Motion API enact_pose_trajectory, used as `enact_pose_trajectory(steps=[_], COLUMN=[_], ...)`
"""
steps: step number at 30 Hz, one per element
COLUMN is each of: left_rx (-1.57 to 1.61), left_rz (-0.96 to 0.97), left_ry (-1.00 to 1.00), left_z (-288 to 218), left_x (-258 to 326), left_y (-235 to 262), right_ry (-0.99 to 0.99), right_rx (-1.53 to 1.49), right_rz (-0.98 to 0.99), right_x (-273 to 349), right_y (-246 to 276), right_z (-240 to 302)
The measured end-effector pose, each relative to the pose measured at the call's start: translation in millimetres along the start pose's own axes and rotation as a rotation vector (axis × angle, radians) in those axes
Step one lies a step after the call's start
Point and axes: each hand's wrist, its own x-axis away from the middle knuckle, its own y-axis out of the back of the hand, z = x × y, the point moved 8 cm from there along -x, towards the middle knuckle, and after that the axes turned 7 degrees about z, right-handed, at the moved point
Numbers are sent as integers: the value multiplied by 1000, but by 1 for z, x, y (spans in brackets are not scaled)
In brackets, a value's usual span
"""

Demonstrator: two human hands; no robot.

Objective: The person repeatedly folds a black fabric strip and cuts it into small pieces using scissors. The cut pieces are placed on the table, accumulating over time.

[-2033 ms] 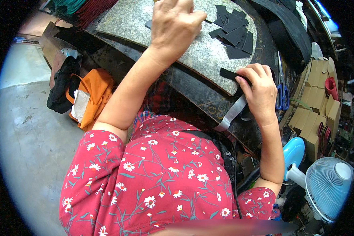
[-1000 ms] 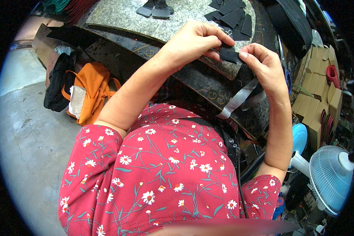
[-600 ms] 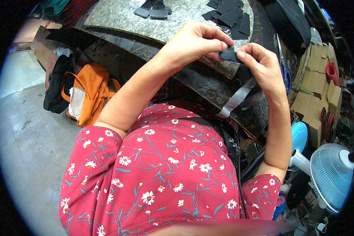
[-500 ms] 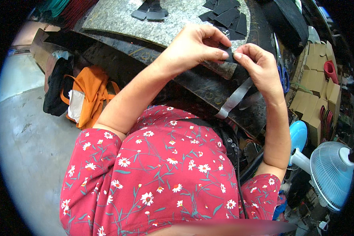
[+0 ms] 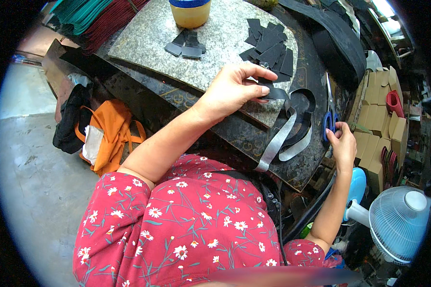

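My left hand (image 5: 231, 91) pinches the end of a long strip (image 5: 276, 143), dark on one face and silvery grey on the other, between thumb and fingers. The rest of the strip loops down over the dark table. At the table's right side, my right hand (image 5: 344, 144) has its thumb and fingers closed at the blue handles of a pair of scissors (image 5: 329, 122), whose blades point away from me. Just beyond my left hand lies a pile of cut black pieces (image 5: 272, 47) on a speckled grey board (image 5: 143, 45). A smaller group of dark pieces (image 5: 189, 50) lies farther left.
A tub with a blue rim (image 5: 190, 15) stands on the board. A wide black roll (image 5: 340, 52) sits at the far right, beside cardboard boxes (image 5: 376, 115). A blue fan (image 5: 400, 222) stands low right; an orange bag (image 5: 112, 131) is at left below the table.
My right hand has left the strip near my left hand and moved right and nearer, down to the scissors. The view has shifted, bringing the tub into sight.
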Motion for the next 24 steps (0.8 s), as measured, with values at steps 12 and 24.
enact_pose_trajectory(steps=[12, 24], left_rx=[155, 151], left_rz=[-90, -105], left_ry=[-93, -99], left_z=[-5, -5], left_x=[1, 4], left_y=[2, -1], right_ry=[242, 284], right_rx=[-1120, -1034], right_rz=[761, 886], right_x=[102, 113], right_y=[-33, -31], right_z=[76, 89])
